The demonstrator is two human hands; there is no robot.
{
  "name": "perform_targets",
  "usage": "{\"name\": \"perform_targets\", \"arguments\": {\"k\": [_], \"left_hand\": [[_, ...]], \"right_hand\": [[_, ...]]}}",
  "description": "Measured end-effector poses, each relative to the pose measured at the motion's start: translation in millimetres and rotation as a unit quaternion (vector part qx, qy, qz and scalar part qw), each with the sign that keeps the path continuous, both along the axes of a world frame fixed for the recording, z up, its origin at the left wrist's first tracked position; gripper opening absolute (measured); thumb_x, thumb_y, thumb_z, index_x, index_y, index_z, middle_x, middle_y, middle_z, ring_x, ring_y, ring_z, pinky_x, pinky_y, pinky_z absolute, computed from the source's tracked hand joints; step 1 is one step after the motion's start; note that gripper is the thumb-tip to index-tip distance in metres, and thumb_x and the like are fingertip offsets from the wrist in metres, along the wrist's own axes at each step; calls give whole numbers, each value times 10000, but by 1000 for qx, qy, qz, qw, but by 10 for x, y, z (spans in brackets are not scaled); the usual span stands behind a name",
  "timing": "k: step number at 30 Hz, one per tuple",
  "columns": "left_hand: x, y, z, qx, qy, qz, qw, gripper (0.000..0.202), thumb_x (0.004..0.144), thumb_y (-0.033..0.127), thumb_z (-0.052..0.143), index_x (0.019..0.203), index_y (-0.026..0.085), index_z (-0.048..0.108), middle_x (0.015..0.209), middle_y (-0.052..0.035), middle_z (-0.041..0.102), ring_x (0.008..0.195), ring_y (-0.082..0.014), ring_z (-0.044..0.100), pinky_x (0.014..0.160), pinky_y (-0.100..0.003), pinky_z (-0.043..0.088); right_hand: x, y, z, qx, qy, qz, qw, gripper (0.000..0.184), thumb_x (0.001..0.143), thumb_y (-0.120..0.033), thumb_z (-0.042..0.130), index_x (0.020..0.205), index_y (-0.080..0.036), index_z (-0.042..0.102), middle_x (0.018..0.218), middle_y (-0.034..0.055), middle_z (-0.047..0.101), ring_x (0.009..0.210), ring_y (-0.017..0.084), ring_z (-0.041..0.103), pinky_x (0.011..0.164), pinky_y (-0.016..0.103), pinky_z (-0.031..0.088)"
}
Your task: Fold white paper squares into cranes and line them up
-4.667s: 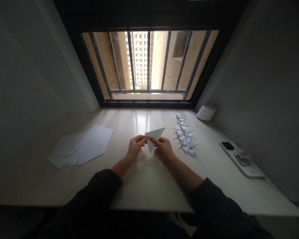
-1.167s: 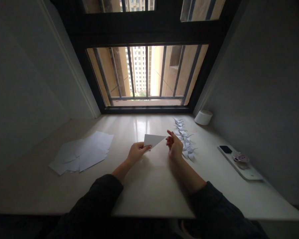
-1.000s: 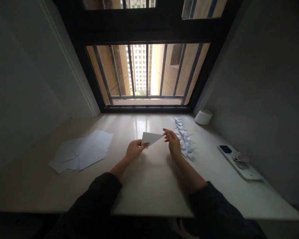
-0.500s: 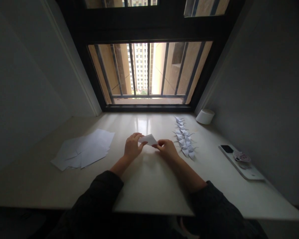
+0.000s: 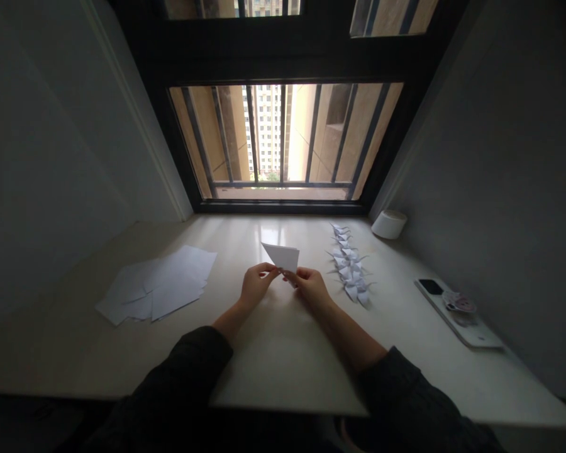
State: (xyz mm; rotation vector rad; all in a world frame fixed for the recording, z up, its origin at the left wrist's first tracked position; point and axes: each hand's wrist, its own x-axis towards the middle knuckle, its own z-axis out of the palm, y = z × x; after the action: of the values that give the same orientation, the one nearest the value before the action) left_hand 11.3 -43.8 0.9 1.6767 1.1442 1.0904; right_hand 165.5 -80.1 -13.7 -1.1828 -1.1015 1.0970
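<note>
A folded sheet of white paper (image 5: 283,257) is held up over the middle of the white ledge (image 5: 283,365), with a pointed corner toward the upper left. My left hand (image 5: 258,280) pinches its lower edge between thumb and fingers. From the other side my right hand (image 5: 310,284) grips the lower right part, its fingertips close to those of the left. Just right of my right hand stand several small folded paper cranes (image 5: 351,264) in a tight row. Part of the paper's lower end is hidden behind the fingers.
Loose white paper sheets (image 5: 170,283) lie overlapping at the left. A white round object (image 5: 389,224) sits in the far right corner by the wall. A white phone (image 5: 471,324) with a decorated grip lies at the right. The barred window (image 5: 283,141) is behind the ledge.
The folded paper has been turned and now stands higher, its pointed corner up left. My left hand has shifted from its left end to the lower edge, nearer my right hand.
</note>
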Motion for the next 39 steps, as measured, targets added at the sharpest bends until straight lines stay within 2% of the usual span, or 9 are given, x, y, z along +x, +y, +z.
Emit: {"name": "perform_targets", "arguments": {"k": [5,10,14,18,22,27,32,39], "left_hand": [[7,11,3,-32,-66,-9,997,264,671,424,681,711,164,705,762,-59,702,751,-199,629,680,-290,453],[-18,57,13,-73,-131,-15,989,275,642,411,716,738,153,725,799,-72,714,789,-208,635,777,-326,463],[-90,130,95,-81,-188,27,978,291,622,402,738,767,149,730,843,-75,717,835,-207,627,834,-339,447],[-184,206,199,-94,-224,106,964,310,586,390,764,783,152,732,837,-69,717,821,-195,619,827,-335,441],[-228,240,240,-85,-223,138,961,324,572,399,768,775,150,728,820,-71,712,811,-190,607,782,-318,442],[-233,253,203,-49,-182,126,974,307,610,433,726,738,154,708,766,-54,692,767,-173,593,708,-279,434],[-236,250,169,18,-108,114,987,259,647,428,688,685,172,672,688,-20,647,726,-155,571,646,-250,411],[-188,222,110,16,-91,71,993,267,663,425,673,619,171,605,620,10,575,654,-126,517,629,-241,391]], "right_hand": [[18,19,-16,5,-28,14,999,366,628,-507,706,643,-141,701,520,18,584,474,99,431,487,242,301],[15,34,-4,14,-44,18,999,354,636,-494,705,644,-140,703,545,29,615,474,103,450,486,240,317],[-17,7,36,0,-71,25,997,376,636,-524,686,630,-148,700,532,33,622,459,112,462,461,241,315],[-44,-23,64,-12,-86,33,996,370,637,-525,680,627,-155,700,529,30,625,445,109,457,450,240,302],[-51,-41,88,-15,-89,37,995,364,644,-518,673,629,-155,698,509,19,607,427,98,421,445,242,289],[-3,-22,90,-5,-79,23,997,340,641,-496,681,604,-159,673,513,8,592,452,96,421,474,241,303],[88,37,68,-21,-4,-26,999,323,614,-481,701,609,-164,642,601,27,621,542,118,495,540,250,371],[163,55,90,-55,87,-91,990,344,593,-489,720,638,-156,643,655,43,610,595,131,513,536,251,384]]}}
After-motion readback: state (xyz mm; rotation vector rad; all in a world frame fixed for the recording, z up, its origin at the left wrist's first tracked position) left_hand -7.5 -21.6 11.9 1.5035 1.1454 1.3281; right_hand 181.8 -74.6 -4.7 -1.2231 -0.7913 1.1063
